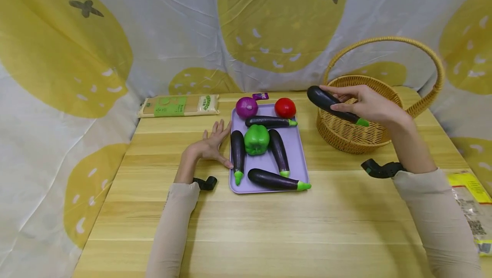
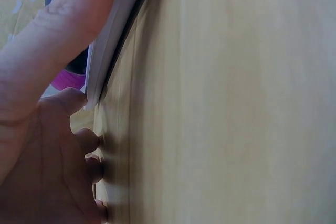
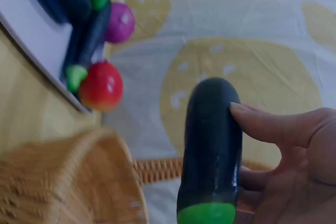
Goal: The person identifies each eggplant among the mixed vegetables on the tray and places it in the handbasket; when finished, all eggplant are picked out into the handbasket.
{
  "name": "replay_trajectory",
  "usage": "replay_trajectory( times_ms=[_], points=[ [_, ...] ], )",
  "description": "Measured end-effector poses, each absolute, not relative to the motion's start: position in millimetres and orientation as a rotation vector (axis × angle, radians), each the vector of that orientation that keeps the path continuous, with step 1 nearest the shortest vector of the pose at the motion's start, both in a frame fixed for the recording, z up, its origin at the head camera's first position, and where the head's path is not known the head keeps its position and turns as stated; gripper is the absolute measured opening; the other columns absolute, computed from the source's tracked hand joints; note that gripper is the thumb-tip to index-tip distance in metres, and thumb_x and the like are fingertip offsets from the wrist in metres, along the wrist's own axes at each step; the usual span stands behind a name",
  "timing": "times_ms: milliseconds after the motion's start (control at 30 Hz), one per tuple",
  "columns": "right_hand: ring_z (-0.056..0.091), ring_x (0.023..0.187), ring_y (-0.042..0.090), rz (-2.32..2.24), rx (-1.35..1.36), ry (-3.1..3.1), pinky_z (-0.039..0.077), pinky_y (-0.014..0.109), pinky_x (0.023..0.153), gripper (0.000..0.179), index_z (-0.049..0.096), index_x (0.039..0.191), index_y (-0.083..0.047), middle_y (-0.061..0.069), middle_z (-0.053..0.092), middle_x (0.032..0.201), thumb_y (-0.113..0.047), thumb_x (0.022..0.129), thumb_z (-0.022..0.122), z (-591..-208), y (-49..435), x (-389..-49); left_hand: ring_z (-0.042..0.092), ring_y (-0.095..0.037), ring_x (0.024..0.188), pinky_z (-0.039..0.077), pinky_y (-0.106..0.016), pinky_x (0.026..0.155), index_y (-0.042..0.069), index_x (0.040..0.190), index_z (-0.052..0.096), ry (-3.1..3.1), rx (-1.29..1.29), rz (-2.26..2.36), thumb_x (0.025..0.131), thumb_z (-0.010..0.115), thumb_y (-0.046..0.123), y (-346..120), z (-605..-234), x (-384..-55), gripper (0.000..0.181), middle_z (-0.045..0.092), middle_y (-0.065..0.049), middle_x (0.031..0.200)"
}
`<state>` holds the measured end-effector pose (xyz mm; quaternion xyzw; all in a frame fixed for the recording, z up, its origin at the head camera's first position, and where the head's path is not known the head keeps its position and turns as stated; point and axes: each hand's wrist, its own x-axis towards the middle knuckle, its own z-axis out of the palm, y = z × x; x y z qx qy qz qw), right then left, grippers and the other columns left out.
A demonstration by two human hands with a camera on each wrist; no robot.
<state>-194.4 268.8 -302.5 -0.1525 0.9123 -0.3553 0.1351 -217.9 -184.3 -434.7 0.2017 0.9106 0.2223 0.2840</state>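
In the head view my right hand (image 1: 367, 103) pinches a dark eggplant (image 1: 326, 100) with a green stem end, held up over the near left rim of the wicker basket (image 1: 342, 135). The right wrist view shows the thumb on one side of this eggplant (image 3: 212, 140). My left hand (image 1: 209, 144) lies with fingers spread at the left edge of the lilac tray (image 1: 301, 141); its thumb and index finger are right at the rim. On the tray sit several more eggplants (image 1: 273, 179), a green bell pepper (image 1: 256, 139), a purple onion (image 1: 247, 107) and a red tomato-like piece (image 1: 285, 108).
A paper-and-green noodle package (image 1: 180, 105) lies at the back left of the wooden table (image 1: 269, 235). Behind the tray is a small purple packet (image 1: 260, 96). A yellow-and-clear bag (image 1: 474, 209) lies at the right edge. The basket's tall handle (image 1: 388, 39) arches above it.
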Motion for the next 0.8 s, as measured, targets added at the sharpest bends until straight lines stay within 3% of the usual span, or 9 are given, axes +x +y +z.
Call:
replay_trajectory(
  times_ms=[100, 167, 233, 400, 467, 533, 633, 700, 800],
  points=[
    [0.056, 0.126, 0.032, -0.980, -0.460, 2.614, 0.043, 0.015, 0.074, 0.057, 0.044, 0.158, -0.030, 0.017, 0.048, 0.159, -0.022, 0.105, 0.062, -298.0, 289.0, -208.0, -0.030, -0.035, 0.157, -0.020, -0.063, 0.125, 0.019, 0.166, -0.015, 2.430, 0.537, 0.598, 0.069, 0.095, 0.043, -185.6, -435.8, -217.2, 0.148, -0.029, -0.018, 0.169],
    [0.045, 0.144, 0.038, -0.964, -0.463, 2.593, 0.043, 0.009, 0.081, 0.057, 0.044, 0.158, -0.026, 0.018, 0.042, 0.163, -0.020, 0.105, 0.062, -297.6, 301.4, -216.4, -0.030, -0.035, 0.157, -0.020, -0.063, 0.125, 0.019, 0.165, -0.015, 2.430, 0.534, 0.594, 0.069, 0.095, 0.043, -186.5, -436.6, -216.7, 0.149, -0.030, -0.018, 0.169],
    [0.037, 0.150, 0.043, -0.961, -0.438, 2.559, 0.042, 0.005, 0.083, 0.058, 0.043, 0.159, -0.022, 0.019, 0.038, 0.165, -0.020, 0.105, 0.062, -298.7, 312.0, -224.1, -0.030, -0.034, 0.157, -0.020, -0.062, 0.126, 0.019, 0.166, -0.015, 2.434, 0.529, 0.590, 0.069, 0.095, 0.043, -187.4, -437.4, -216.5, 0.148, -0.029, -0.018, 0.169],
    [0.039, 0.147, 0.046, -0.925, -0.389, 2.514, 0.044, 0.005, 0.084, 0.057, 0.040, 0.159, -0.013, 0.022, 0.033, 0.167, -0.016, 0.105, 0.060, -307.3, 330.6, -241.5, -0.030, -0.034, 0.157, -0.019, -0.062, 0.126, 0.019, 0.166, -0.014, 2.444, 0.526, 0.582, 0.069, 0.095, 0.042, -187.7, -436.9, -216.6, 0.148, -0.029, -0.018, 0.169],
    [0.042, 0.145, 0.047, -0.901, -0.368, 2.507, 0.051, 0.015, 0.093, 0.057, 0.040, 0.159, -0.012, 0.023, 0.033, 0.166, -0.015, 0.106, 0.059, -311.5, 336.0, -247.3, -0.030, -0.034, 0.157, -0.019, -0.063, 0.126, 0.019, 0.166, -0.015, 2.446, 0.532, 0.579, 0.069, 0.095, 0.043, -187.2, -436.0, -216.7, 0.148, -0.029, -0.018, 0.169],
    [0.039, 0.146, 0.048, -0.894, -0.328, 2.489, 0.053, 0.033, 0.107, 0.057, 0.039, 0.159, -0.013, 0.026, 0.033, 0.165, -0.015, 0.106, 0.059, -316.1, 341.1, -253.0, -0.029, -0.035, 0.157, -0.019, -0.063, 0.125, 0.018, 0.166, -0.015, 2.445, 0.543, 0.579, 0.070, 0.095, 0.044, -186.4, -435.4, -217.0, 0.148, -0.029, -0.019, 0.169],
    [0.034, 0.147, 0.053, -0.917, -0.238, 2.440, 0.038, 0.066, 0.117, 0.057, 0.038, 0.160, -0.013, 0.034, 0.030, 0.163, -0.017, 0.106, 0.059, -324.9, 349.7, -262.0, -0.029, -0.035, 0.157, -0.019, -0.063, 0.126, 0.018, 0.166, -0.015, 2.442, 0.549, 0.578, 0.070, 0.095, 0.044, -185.3, -434.9, -217.3, 0.148, -0.029, -0.019, 0.169],
    [0.030, 0.147, 0.055, -0.945, -0.179, 2.410, 0.031, 0.072, 0.117, 0.058, 0.037, 0.159, -0.012, 0.038, 0.028, 0.162, -0.018, 0.106, 0.059, -332.1, 355.2, -268.3, -0.029, -0.035, 0.157, -0.019, -0.064, 0.126, 0.019, 0.166, -0.015, 2.443, 0.550, 0.577, 0.070, 0.095, 0.044, -185.1, -435.1, -217.5, 0.148, -0.029, -0.019, 0.169],
    [0.029, 0.146, 0.056, -0.942, -0.149, 2.388, 0.030, 0.072, 0.117, 0.058, 0.034, 0.159, -0.008, 0.039, 0.025, 0.162, -0.017, 0.107, 0.057, -342.6, 362.5, -276.5, -0.029, -0.034, 0.157, -0.019, -0.063, 0.126, 0.019, 0.166, -0.015, 2.445, 0.550, 0.572, 0.070, 0.095, 0.044, -185.0, -435.7, -217.6, 0.148, -0.029, -0.018, 0.169]
  ],
)
